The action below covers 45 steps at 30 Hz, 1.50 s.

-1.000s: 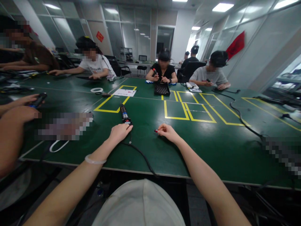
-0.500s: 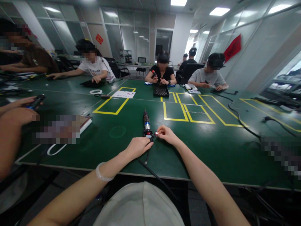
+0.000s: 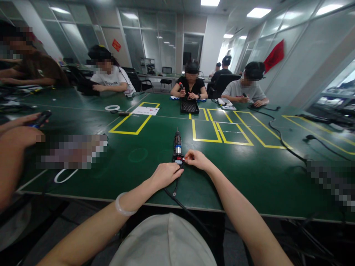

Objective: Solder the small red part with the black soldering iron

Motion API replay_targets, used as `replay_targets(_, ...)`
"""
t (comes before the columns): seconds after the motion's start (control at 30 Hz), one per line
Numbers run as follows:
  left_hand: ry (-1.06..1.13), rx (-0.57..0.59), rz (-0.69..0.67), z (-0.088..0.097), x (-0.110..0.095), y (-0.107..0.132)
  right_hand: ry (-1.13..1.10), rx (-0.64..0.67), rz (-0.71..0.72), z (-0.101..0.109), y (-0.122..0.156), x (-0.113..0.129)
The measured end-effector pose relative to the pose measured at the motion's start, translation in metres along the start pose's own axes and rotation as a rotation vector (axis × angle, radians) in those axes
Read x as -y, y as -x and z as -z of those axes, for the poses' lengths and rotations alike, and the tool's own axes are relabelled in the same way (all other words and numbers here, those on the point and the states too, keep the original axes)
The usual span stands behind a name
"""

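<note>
A black electric screwdriver (image 3: 177, 145) with a blue and silver band lies on the green table (image 3: 249, 173), its tip pointing away from me. My left hand (image 3: 165, 174) grips its near end, where a black cable (image 3: 180, 201) runs off toward me. My right hand (image 3: 197, 159) pinches a small red-tipped part (image 3: 185, 159) and holds it against the near end of the screwdriver. A pale bangle sits on my left wrist.
Yellow tape rectangles (image 3: 219, 129) mark the table beyond the tool. A black tray (image 3: 189, 106) and a white sheet (image 3: 146, 110) lie farther off. Several people sit around the far side. A co-worker's hands (image 3: 19, 129) hold a dark tool at the left. A black cable (image 3: 280, 136) crosses on the right.
My left hand has dragged the screwdriver from the left to the middle, in front of me. My right hand has brought the small red-tipped part up against its near end.
</note>
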<state>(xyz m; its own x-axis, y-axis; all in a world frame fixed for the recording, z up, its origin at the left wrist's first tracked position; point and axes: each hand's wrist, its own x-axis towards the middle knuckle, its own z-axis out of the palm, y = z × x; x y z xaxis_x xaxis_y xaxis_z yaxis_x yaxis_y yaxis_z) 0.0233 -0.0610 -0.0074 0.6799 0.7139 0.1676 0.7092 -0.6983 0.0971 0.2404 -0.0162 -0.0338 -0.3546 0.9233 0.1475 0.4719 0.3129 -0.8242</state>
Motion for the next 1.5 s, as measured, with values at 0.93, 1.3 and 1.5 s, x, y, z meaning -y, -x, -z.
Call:
replay_targets(0.93, 0.263, -0.321, 0.19, 0.009, 0.015, -0.018, -0.27, 0.029, 0.038, -0.009, -0.004, -0.001)
replay_targets(1.3, 0.062, -0.088, 0.095, -0.007, 0.031, -0.05, -0.287, -0.009, 0.023, -0.007, -0.006, -0.005)
replay_targets(1.5, -0.005, -0.037, 0.115, 0.007, 0.069, -0.043, -0.285, -0.011, 0.003, -0.006, -0.006, -0.007)
